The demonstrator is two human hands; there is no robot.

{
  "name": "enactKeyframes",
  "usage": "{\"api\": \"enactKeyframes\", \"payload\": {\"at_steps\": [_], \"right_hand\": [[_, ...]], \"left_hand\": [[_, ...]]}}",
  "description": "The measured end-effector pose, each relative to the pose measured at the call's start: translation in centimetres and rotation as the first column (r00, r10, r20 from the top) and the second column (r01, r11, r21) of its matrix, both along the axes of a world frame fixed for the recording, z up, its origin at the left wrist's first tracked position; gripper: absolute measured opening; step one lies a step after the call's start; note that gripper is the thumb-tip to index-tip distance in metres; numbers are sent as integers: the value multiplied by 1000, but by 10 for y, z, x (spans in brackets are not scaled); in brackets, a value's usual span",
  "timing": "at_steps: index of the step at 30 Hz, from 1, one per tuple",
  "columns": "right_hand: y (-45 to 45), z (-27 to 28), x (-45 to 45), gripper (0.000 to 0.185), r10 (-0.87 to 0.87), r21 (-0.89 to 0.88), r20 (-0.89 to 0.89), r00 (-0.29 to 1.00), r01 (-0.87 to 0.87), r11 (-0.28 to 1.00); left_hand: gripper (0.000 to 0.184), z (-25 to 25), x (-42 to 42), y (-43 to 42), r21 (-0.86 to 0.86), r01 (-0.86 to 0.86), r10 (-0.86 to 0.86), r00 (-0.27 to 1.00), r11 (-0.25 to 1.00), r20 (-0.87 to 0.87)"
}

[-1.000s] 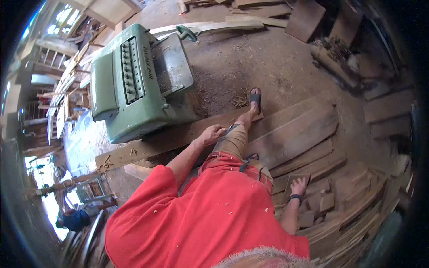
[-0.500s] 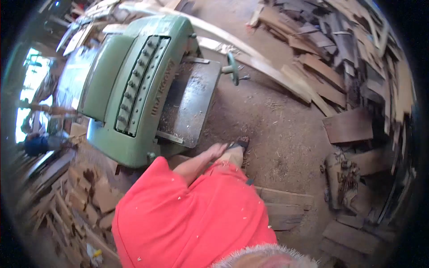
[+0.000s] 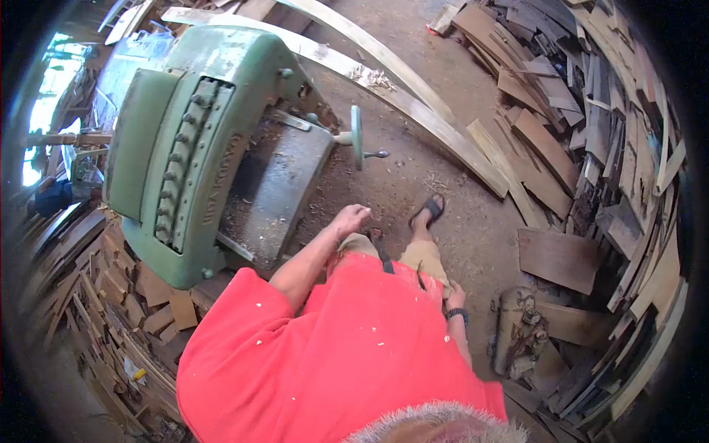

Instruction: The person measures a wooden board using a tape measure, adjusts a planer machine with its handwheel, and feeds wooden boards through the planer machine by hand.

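My left hand (image 3: 351, 220) hangs forward of the body, over the floor near the right edge of the machine's metal table (image 3: 275, 181). Its fingers are curled together, and I see nothing in them. Beside the tan shorts (image 3: 425, 258), my right hand (image 3: 456, 297) hangs low with a dark watch (image 3: 457, 315) on the wrist. Its fingers point forward along the thigh, partly hidden, and no object shows in them. To my left stands a green planer (image 3: 199, 155) with wood chips on its table. A handwheel (image 3: 357, 138) sticks out from its side.
Long pale boards (image 3: 413, 118) lie across the floor ahead. Stacked planks (image 3: 546, 148) line the right side, with a brown board (image 3: 559, 260) and a worn metal part (image 3: 520, 332) nearer me. Wood offcuts (image 3: 159, 319) are piled at the left. Chips litter the floor.
The machine has shifted left and slightly down in view. My left hand shows a little higher, my right hand has come into view, and a sandalled foot now shows farther forward.
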State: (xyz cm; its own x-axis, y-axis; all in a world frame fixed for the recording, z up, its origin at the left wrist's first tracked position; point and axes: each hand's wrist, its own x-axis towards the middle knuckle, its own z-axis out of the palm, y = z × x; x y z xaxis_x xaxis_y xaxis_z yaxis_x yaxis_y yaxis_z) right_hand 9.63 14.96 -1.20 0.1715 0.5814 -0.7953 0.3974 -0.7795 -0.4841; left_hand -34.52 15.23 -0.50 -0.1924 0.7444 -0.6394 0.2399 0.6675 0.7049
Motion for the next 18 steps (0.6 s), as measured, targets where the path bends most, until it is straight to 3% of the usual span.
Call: {"api": "enactKeyframes", "payload": {"at_steps": [1,2,4,7,9,11,12,13,14,18], "right_hand": [[28,23,-12,40,34,-97,16,999,-32,995],[44,13,1,40,46,-109,22,999,-44,993],[93,-40,42,41,353,-19,-9,936,-353,935],[166,-148,106,41,198,52,-84,977,-194,980],[232,-124,100,42,167,130,-132,977,-150,980],[302,-64,76,44,253,12,-40,967,-253,967],[327,-48,65,44,304,-5,-53,951,-304,953],[350,-37,55,46,215,12,-66,974,-214,977],[370,-29,41,47,118,30,-77,990,-116,993],[430,-43,15,51,287,-16,-77,955,-289,957]], "left_hand": [[45,8,2,7,1,-27,27,1000,1000,8],[44,-3,4,11,-18,-76,76,996,997,44],[47,27,12,36,-77,-85,88,995,993,39],[47,11,25,57,-79,-204,201,979,976,-44],[47,7,41,71,-55,-314,309,948,948,-73],[46,18,46,93,8,-178,176,970,984,-166],[46,24,49,102,-9,-230,225,958,973,-178],[46,29,53,114,32,-195,198,961,980,-192],[45,35,54,120,76,-153,166,965,985,-205],[45,49,57,153,86,-279,287,952,956,-102]]}}
